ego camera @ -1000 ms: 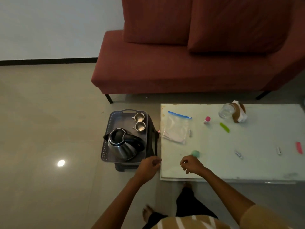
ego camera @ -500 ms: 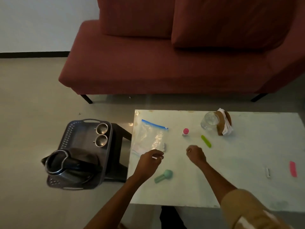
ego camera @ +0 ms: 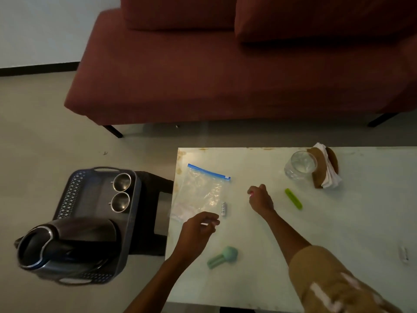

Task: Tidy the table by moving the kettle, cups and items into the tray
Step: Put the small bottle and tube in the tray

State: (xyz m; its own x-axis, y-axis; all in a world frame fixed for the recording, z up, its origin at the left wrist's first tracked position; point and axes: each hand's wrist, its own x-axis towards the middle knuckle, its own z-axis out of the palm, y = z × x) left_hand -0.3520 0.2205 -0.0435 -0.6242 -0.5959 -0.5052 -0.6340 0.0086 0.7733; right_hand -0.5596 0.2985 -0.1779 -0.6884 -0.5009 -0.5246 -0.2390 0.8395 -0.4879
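The right hand (ego camera: 259, 198) has gone forward over the white table (ego camera: 338, 233) and now curls its fingers round the small pink item (ego camera: 251, 194), which stood free a moment ago. The left hand (ego camera: 197, 230) has loosely bent fingers; I cannot tell if they hold anything. Far left of both hands, the tray (ego camera: 72, 193) carries the kettle (ego camera: 67, 240) and two steel cups (ego camera: 121, 182). The zip bag (ego camera: 203, 188) lies just beyond the left hand, a white tube (ego camera: 223, 208) beside its fingertips, a green stick (ego camera: 293, 198) right of the right hand.
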